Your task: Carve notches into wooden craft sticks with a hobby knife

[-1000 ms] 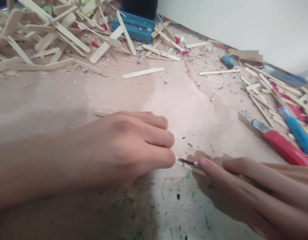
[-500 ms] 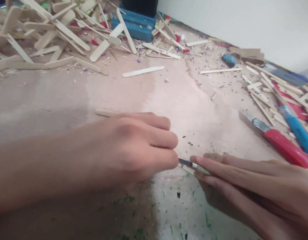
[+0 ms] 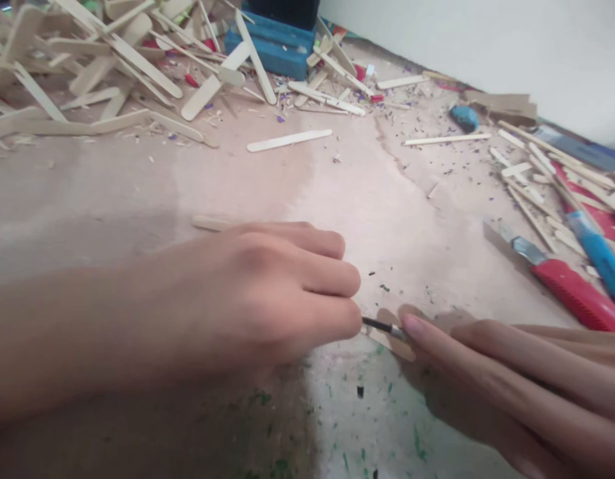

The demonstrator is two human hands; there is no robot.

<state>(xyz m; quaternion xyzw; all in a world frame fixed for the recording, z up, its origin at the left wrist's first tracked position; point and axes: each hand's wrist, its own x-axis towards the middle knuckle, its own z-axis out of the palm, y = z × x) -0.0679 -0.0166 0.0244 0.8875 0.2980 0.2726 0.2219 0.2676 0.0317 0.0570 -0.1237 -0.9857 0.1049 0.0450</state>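
Note:
My left hand (image 3: 272, 293) is closed, its fingers curled down over a wooden craft stick (image 3: 395, 346) whose rounded end sticks out to the right beneath them. Another piece of craft stick (image 3: 210, 223) shows behind the hand; whether the two are one stick is hidden. In my right hand (image 3: 507, 379) is a slim craft knife (image 3: 380, 325) with a dark narrow blade and a silvery collar. Its tip meets the left index finger's edge, just above the stick, and my fingers cover its handle. The left thumb is out of sight.
A heap of craft sticks (image 3: 108, 66) fills the back left beside a blue block (image 3: 272, 46). At right lie a red utility knife (image 3: 577, 293), a blue-handled tool (image 3: 597, 253) and stick scraps (image 3: 527, 186). A loose stick (image 3: 290, 140) lies beyond my left hand.
My right fingers have drawn back slightly to the right and spread, uncovering the craft stick's rounded end. The left hand keeps its grip, and the whole view has shifted a little.

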